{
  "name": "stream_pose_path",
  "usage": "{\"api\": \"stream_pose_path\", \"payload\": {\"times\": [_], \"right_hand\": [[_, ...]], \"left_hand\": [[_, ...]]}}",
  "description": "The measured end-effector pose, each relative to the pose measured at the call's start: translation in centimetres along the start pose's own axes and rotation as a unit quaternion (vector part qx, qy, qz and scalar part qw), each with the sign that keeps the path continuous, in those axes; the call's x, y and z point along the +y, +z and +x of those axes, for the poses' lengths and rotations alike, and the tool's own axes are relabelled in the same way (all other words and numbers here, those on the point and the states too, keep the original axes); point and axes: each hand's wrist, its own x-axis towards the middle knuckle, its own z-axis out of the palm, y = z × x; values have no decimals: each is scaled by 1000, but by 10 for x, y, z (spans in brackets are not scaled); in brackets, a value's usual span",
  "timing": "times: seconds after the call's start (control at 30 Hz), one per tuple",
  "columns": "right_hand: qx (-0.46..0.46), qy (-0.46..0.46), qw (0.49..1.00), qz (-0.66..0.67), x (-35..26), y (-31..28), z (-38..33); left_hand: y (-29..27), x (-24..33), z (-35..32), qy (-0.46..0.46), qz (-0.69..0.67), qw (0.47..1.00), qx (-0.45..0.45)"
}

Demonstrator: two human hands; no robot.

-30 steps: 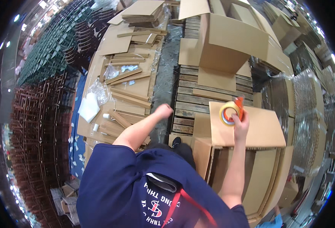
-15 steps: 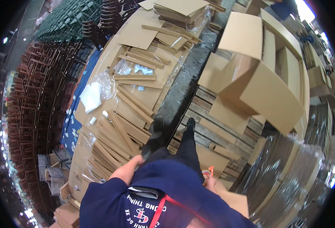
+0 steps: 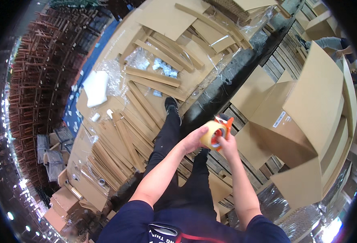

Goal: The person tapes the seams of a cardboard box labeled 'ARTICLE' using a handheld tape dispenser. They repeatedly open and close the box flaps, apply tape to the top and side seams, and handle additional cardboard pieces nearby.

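An orange tape dispenser (image 3: pixel 228 123) with a thick roll of yellowish packing tape (image 3: pixel 209 135) is held up in front of me, over my legs. My right hand (image 3: pixel 228 147) grips it from the right, fingers closed at the roll's core. From the left, my left hand (image 3: pixel 193 140) is closed against the roll's outer side, its thumb near the upper edge. The fingertips under the roll are hidden. Right of my hands stands a big open cardboard box (image 3: pixel 285 117), its flaps spread outward.
Cardboard strips (image 3: pixel 146 107) lie over a flat cardboard sheet on the left, beside white foam (image 3: pixel 95 88) and clear plastic. Wooden pallet slats (image 3: pixel 243 162) run under the box. Stacked brown chair frames (image 3: pixel 45 73) stand far left. Another person's arm (image 3: pixel 344 50) shows far right.
Both hands have come up and forward from my sides and met at the tape dispenser, which was low in my right hand. One foot has stepped forward onto the cardboard; the view has shifted.
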Motion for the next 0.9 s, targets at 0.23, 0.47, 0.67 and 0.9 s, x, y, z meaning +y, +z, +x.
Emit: {"api": "stream_pose_path", "payload": {"times": [0.23, 0.47, 0.67, 0.9], "right_hand": [[-262, 27, 956, -130, -31, 33, 282], [61, -95, 703, -702, 4, 105, 613], [72, 12, 679, -730, 42, 209, 695], [22, -39, 630, -775, 52, 192, 675]], "left_hand": [[-121, 94, 70, 165, -115, 974, 101], [-158, 134, 98, -173, 492, 814, 257], [-173, 165, 85, -188, 416, 861, 225], [-171, 172, 81, -144, 360, 868, 309]]}}
